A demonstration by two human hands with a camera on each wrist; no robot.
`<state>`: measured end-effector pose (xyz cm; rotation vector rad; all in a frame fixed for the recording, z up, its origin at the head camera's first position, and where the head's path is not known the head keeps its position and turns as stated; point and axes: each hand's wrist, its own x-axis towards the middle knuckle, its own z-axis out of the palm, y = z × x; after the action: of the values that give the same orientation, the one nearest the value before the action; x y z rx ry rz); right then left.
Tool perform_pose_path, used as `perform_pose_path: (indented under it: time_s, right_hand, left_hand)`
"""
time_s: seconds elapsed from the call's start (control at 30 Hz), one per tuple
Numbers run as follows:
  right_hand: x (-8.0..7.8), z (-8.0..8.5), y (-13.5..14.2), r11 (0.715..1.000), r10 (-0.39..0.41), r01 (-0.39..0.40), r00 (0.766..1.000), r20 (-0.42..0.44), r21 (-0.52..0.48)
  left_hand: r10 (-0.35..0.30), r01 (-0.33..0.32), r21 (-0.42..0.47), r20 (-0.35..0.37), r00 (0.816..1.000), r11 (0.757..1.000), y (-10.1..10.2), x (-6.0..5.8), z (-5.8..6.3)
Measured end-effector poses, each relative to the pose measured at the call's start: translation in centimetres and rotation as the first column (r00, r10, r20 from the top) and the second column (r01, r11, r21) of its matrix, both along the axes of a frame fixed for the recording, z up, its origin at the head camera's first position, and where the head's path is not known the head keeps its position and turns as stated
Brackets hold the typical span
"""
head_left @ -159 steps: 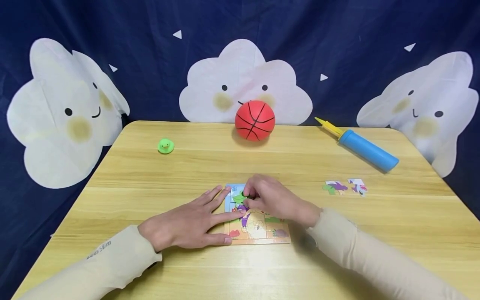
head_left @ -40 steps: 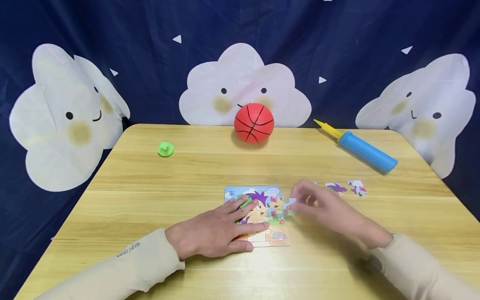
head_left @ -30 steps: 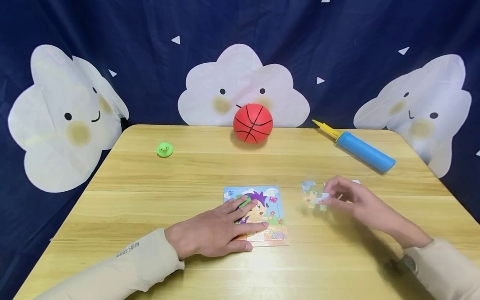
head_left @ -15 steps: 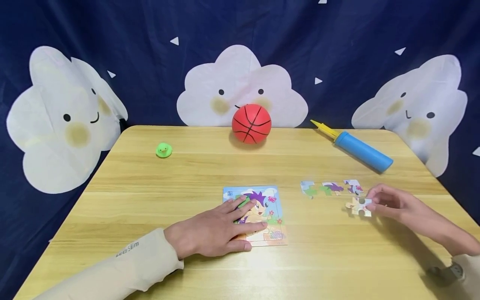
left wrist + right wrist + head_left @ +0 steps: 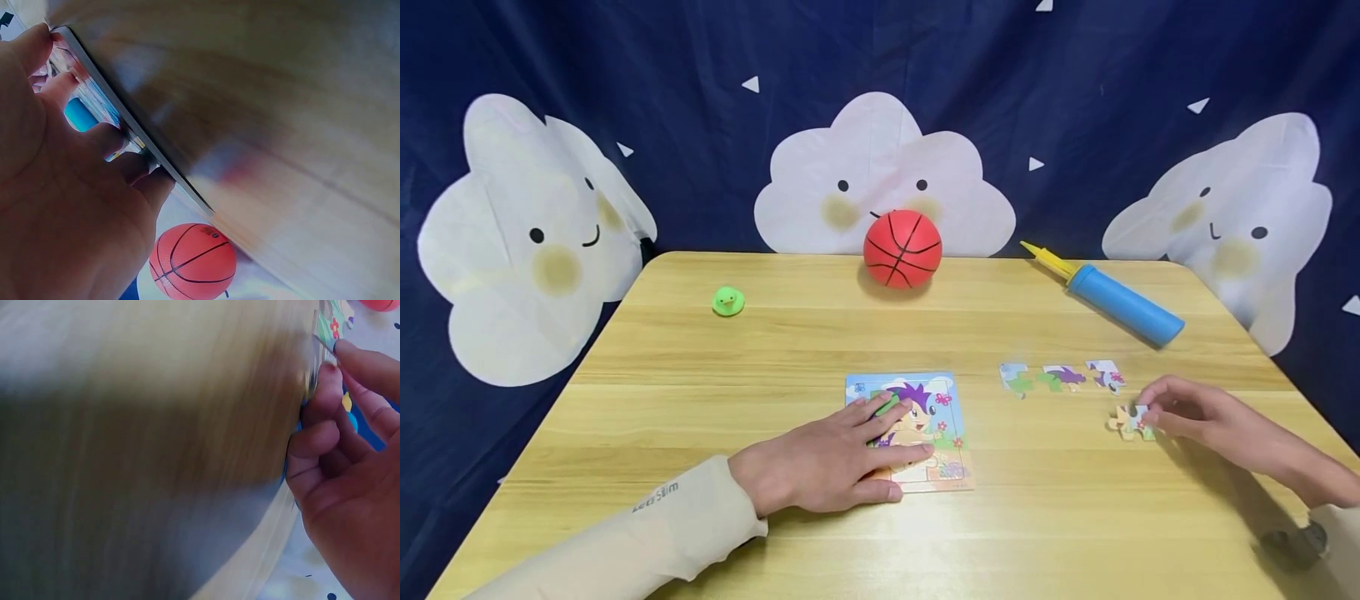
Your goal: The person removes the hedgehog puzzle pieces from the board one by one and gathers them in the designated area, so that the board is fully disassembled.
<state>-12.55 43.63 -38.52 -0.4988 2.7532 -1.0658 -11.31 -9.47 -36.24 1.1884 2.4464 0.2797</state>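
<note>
My left hand (image 5: 831, 462) rests flat on the jigsaw puzzle board (image 5: 951, 392), its fingers spread over the left and lower part. The board shows a purple-haired cartoon hedgehog; the hand hides some of it. My right hand (image 5: 1198, 417) pinches a puzzle piece (image 5: 1131, 422) by its right edge between thumb and fingers, low over the table to the right. In the right wrist view the piece (image 5: 334, 328) shows a red flower at the fingertips. Just behind it lie a blue-green piece (image 5: 1017, 377), a purple piece (image 5: 1063, 377) and a piece with a pink butterfly (image 5: 1107, 375).
A red toy basketball (image 5: 902, 249) sits at the table's back edge. Right of it lies a blue hand pump (image 5: 1126, 304) with a yellow nozzle. A small green duck (image 5: 727, 302) stands at the back left of the wooden table (image 5: 775, 350).
My left hand has shifted right onto the puzzle. The blue-green piece has joined the row. My right hand has carried another piece from the board to the right and lowered it.
</note>
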Motion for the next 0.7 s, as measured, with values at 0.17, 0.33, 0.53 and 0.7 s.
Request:
perform_pose_path:
  time_s: [0.17, 0.33, 0.53, 0.7]
  right_hand:
    - [-0.5, -0.3, -0.4, 0.999, 0.026, -0.023, 0.997, -0.068, 0.043]
    - [-0.6, -0.4, -0.7, 0.995, 0.013, -0.003, 0.995, -0.102, 0.098]
    - [-0.5, -0.4, -0.9, 0.995, -0.009, 0.017, 0.996, -0.086, 0.096]
    - [-0.2, 0.0, -1.3, 0.995, -0.041, 0.053, 0.991, -0.129, 0.090]
  left_hand:
    - [-0.001, 0.001, -0.001, 0.003, 1.000, 1.000, -0.1, -0.1, -0.1]
    - [-0.005, 0.005, -0.004, -0.001, 1.000, 1.000, -0.1, -0.1, 0.0]
    - [0.001, -0.001, -0.001, 0.002, 1.000, 1.000, -0.1, 0.0, 0.0]
    - [-0.012, 0.012, 0.000, -0.013, 1.000, 1.000, -0.1, 0.0, -0.2]
